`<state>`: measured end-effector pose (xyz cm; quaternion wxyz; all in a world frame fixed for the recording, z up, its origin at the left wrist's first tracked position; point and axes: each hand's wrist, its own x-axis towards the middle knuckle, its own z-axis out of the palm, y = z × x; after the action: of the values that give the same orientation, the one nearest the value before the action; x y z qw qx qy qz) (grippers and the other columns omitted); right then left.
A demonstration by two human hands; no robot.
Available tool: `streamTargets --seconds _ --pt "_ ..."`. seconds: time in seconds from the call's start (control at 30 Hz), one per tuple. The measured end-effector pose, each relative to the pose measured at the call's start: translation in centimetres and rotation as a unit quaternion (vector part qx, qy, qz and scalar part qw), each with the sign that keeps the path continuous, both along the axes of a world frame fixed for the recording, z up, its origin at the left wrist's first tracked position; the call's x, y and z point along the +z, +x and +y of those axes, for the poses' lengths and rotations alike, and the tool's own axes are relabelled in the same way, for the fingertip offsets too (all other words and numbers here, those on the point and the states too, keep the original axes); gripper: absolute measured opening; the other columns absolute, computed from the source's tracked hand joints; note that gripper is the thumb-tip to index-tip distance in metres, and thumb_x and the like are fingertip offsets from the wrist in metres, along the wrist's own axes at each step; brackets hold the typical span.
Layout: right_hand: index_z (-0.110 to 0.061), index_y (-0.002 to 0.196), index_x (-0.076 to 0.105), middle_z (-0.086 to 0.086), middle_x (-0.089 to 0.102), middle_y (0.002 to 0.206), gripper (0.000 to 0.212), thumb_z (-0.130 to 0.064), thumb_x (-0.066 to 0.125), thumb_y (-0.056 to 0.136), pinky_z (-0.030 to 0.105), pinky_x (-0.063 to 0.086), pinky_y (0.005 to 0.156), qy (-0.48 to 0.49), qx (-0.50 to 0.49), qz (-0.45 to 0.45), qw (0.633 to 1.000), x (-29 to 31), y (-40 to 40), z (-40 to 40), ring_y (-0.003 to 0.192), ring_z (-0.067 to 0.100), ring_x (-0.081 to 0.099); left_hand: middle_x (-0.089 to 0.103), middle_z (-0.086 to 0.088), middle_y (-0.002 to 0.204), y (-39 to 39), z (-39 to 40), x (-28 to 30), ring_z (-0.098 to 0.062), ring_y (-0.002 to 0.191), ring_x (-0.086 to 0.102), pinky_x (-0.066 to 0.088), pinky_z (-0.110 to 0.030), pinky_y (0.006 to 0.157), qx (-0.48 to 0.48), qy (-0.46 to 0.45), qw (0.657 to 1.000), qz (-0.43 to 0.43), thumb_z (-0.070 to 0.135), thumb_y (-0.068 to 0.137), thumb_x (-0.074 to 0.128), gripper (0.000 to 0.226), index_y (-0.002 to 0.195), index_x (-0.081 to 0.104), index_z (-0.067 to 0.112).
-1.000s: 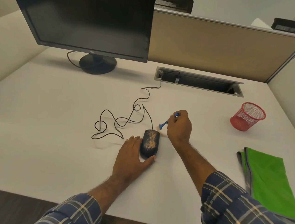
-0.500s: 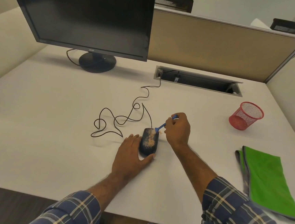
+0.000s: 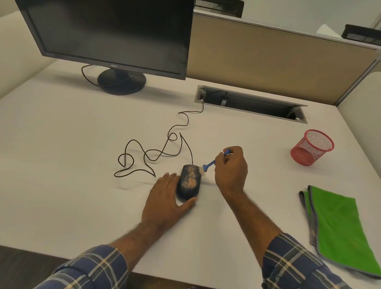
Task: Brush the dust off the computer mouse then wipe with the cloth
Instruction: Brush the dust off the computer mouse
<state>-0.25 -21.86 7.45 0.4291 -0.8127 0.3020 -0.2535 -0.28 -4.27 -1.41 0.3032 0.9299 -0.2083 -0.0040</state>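
Our right hand (image 3: 230, 169), just right of the frame's centre, is clamped around a small blue brush (image 3: 213, 162), fingers curled about the handle. The brush slants down and to the left, and its pale bristle tip sits at the upper right edge of the mouse (image 3: 189, 181); we cannot tell whether the bristles press on it or only meet its rim. The hand itself stays off the mouse, just to its right.

Our left hand (image 3: 166, 197) lies flat on the counter (image 3: 43, 177) with the fingers spread, pressed against the left side of the mouse while the thumb wraps around its near end. So the mouse sits between our two hands, at the middle of the frame, steadied on the left and met by the brush from the upper right. It is dark, and a tan dust is scattered along its back, thickest toward the middle.

From the far end of the mouse a thin black cord (image 3: 151, 154) loops across the counter to the left and then runs up to a long slot (image 3: 250, 102) set into the counter near the back.

At the right of the frame a folded green cloth (image 3: 343, 229) with a grey border lies flat on the counter, well apart from both hands. Above it, a red mesh cup (image 3: 312, 147) stands upright. In the upper left a dark monitor (image 3: 108, 19) stands on its round base. Plaid sleeves (image 3: 307, 276) cover our forearms at the bottom edge.
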Motion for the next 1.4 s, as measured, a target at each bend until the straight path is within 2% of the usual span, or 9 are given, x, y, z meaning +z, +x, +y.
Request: streamTargets --seconds 0.23,0.43,0.6,0.77,0.83,0.97,1.13,1.3,1.4 --pt "-0.013 0.098 0.05 0.012 0.067 0.08 0.008 -0.015 0.056 0.093 0.047 0.057 0.072 0.026 0.012 0.004 1.0 -0.2 -1.1 -0.1 0.071 0.03 0.066 0.043 -0.002 0.152 -0.1 0.0 0.1 -0.017 0.145 0.028 0.021 -0.035 0.12 0.0 -0.004 1.0 -0.011 0.08 0.078 0.043 0.092 0.145 0.04 0.018" --pt "-0.018 0.096 0.051 0.004 0.067 0.076 0.007 -0.017 0.057 0.093 0.044 0.058 0.066 0.029 0.046 -0.034 0.998 0.0 -1.9 0.7 0.069 0.024 0.067 0.037 -0.001 0.156 -0.1 0.0 0.0 -0.017 0.147 0.024 0.015 -0.031 0.12 -0.003 0.005 1.0 0.002 0.081 0.079 0.045 0.094 0.149 0.034 0.019" --pt "-0.016 0.098 0.051 0.001 0.062 0.068 0.007 -0.018 0.056 0.094 0.033 0.052 0.061 -0.027 0.027 -0.018 0.999 -0.8 -2.9 0.2 0.061 0.018 0.06 0.039 -0.001 0.154 0.0 0.1 0.1 -0.017 0.146 0.025 0.018 -0.032 0.119 -0.002 0.008 1.0 0.0 0.081 0.078 0.047 0.094 0.148 0.036 0.019" --pt "-0.017 0.101 0.052 0.004 0.066 0.077 0.008 -0.018 0.057 0.094 0.039 0.06 0.066 0.011 0.03 -0.047 0.998 -0.6 -3.8 1.2 0.069 0.022 0.065 0.039 -0.002 0.154 -0.1 0.0 0.1 -0.018 0.146 0.026 0.019 -0.034 0.12 0.001 0.006 1.0 0.006 0.08 0.079 0.05 0.094 0.148 0.036 0.018" --pt "-0.019 0.099 0.051 0.003 0.066 0.076 0.007 -0.018 0.056 0.094 0.033 0.057 0.062 0.01 0.049 -0.055 0.997 -0.9 -4.1 2.0 0.067 0.019 0.065 0.039 -0.002 0.154 -0.1 -0.1 0.2 -0.018 0.146 0.026 0.02 -0.036 0.12 0.002 0.005 1.0 0.006 0.08 0.079 0.05 0.093 0.148 0.037 0.019" --pt "-0.013 0.1 0.052 -0.002 0.059 0.067 0.008 -0.019 0.055 0.095 0.015 0.036 0.053 -0.043 0.03 -0.033 0.998 -1.3 -4.6 1.6 0.056 0.01 0.052 0.04 -0.002 0.154 -0.1 0.0 0.3 -0.018 0.146 0.026 0.02 -0.035 0.12 -0.001 0.002 1.0 -0.001 0.078 0.079 0.052 0.091 0.147 0.038 0.018" --pt "-0.014 0.101 0.053 -0.003 0.06 0.07 0.009 -0.019 0.055 0.095 0.006 0.037 0.051 -0.043 0.019 -0.05 0.998 -1.1 -4.9 1.8 0.057 0.007 0.054 0.04 -0.002 0.154 0.0 0.0 0.3 -0.018 0.146 0.027 0.021 -0.037 0.12 0.002 0.001 1.0 0.013 0.08 0.078 0.051 0.094 0.147 0.037 0.019" --pt "-0.014 0.103 0.053 -0.002 0.061 0.072 0.01 -0.02 0.055 0.095 0.012 0.039 0.054 -0.042 0.026 -0.043 0.998 -1.7 -5.3 2.1 0.059 0.011 0.056 0.041 -0.002 0.153 -0.1 0.1 0.2 -0.019 0.145 0.028 0.022 -0.037 0.12 -0.001 -0.003 1.0 0.005 0.079 0.079 0.051 0.092 0.146 0.038 0.019" --pt "-0.014 0.101 0.051 -0.001 0.062 0.073 0.008 -0.019 0.055 0.095 0.027 0.051 0.056 -0.037 -0.007 -0.046 0.998 -1.4 -5.4 1.4 0.062 0.016 0.06 0.044 -0.003 0.151 -0.1 0.1 0.3 -0.02 0.144 0.03 0.024 -0.038 0.119 0.0 -0.004 1.0 -0.001 0.08 0.078 0.051 0.091 0.145 0.041 0.018"
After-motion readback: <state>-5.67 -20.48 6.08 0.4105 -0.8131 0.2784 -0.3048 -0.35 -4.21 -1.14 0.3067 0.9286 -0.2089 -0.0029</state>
